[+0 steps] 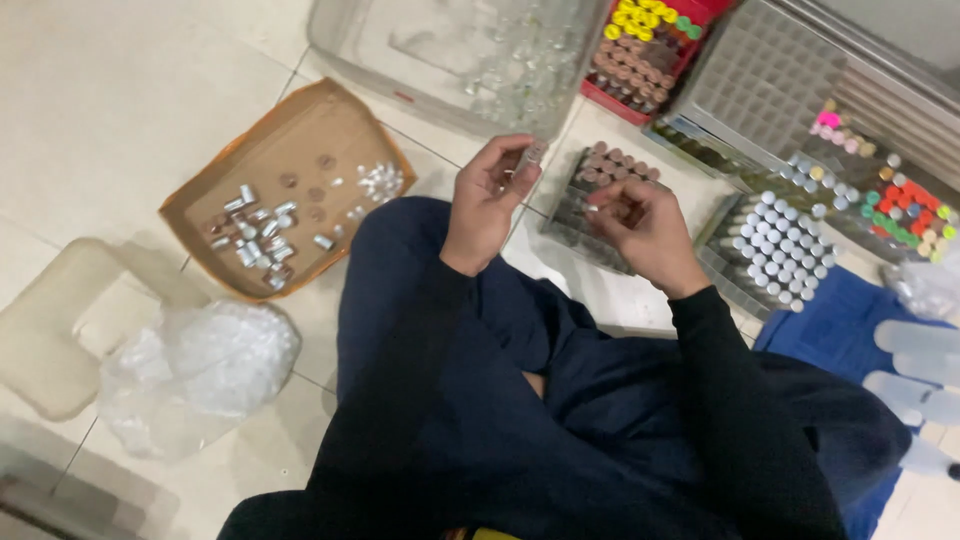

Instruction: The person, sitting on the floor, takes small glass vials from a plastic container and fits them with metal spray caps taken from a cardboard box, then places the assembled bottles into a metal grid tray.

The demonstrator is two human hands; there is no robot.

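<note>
Pinched between thumb and fingertips of the left hand [487,200], a small clear vial [530,157] stands nearly upright, just above the near edge of the dark rack of brown-capped vials [600,190]; the fingers close around its body, below the neck. Over the same rack, the right hand [645,225] curls its fingertips together around something tiny and pale, probably a cap or stopper, though it is too small to tell. Judging by its look, the vial is glass: light, stiff, smooth enough to slip, and likely to crack if squeezed hard or dropped on the tiled floor [120,90], so a gentle hold round the middle of the body suits it better than a grip at the thin neck. Left of the rack lies a shallow cardboard tray [300,130] scattered with silvery caps [255,235]. Beyond the rack sits a clear plastic tub [350,35] of empty glass vials. Right of the rack stands a tray of white-capped vials [780,240], and farther beyond it a red box of yellow-capped and brown-capped vials [645,45].
</note>
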